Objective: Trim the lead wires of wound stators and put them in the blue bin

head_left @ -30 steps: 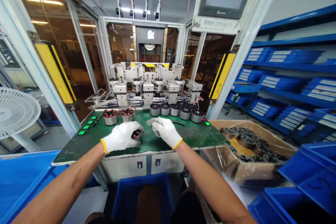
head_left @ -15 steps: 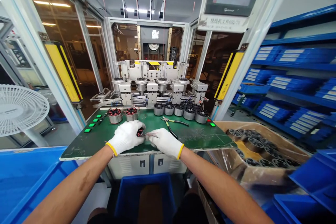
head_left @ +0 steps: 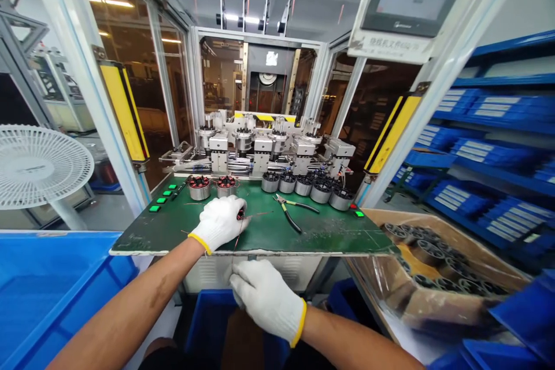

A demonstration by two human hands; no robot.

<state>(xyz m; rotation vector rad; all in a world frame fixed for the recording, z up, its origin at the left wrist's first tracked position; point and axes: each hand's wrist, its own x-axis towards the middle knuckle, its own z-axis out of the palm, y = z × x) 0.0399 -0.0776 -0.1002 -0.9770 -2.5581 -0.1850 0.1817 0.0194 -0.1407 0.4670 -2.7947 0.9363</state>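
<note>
My left hand, in a white knit glove, is closed around a wound motor stator at the front of the green worktop. Most of that stator is hidden by the glove. Thin copper wire runs from it down past the table edge to my right hand. The gloved right fingers are pinched together on the wire, in front of and below the edge. Another wire end sticks out to the right of the stator. Two stators with red windings stand behind my left hand. Cutting pliers lie spread to the right.
Several bare stators stand in a row before the winding machine. Green buttons sit on the left. A carton of stators stands right, a blue bin left, and another blue bin below the table.
My right hand has moved from beside the stator down below the table edge, drawing wire with it. My left hand keeps its grip on the stator. The view has shifted slightly left.
</note>
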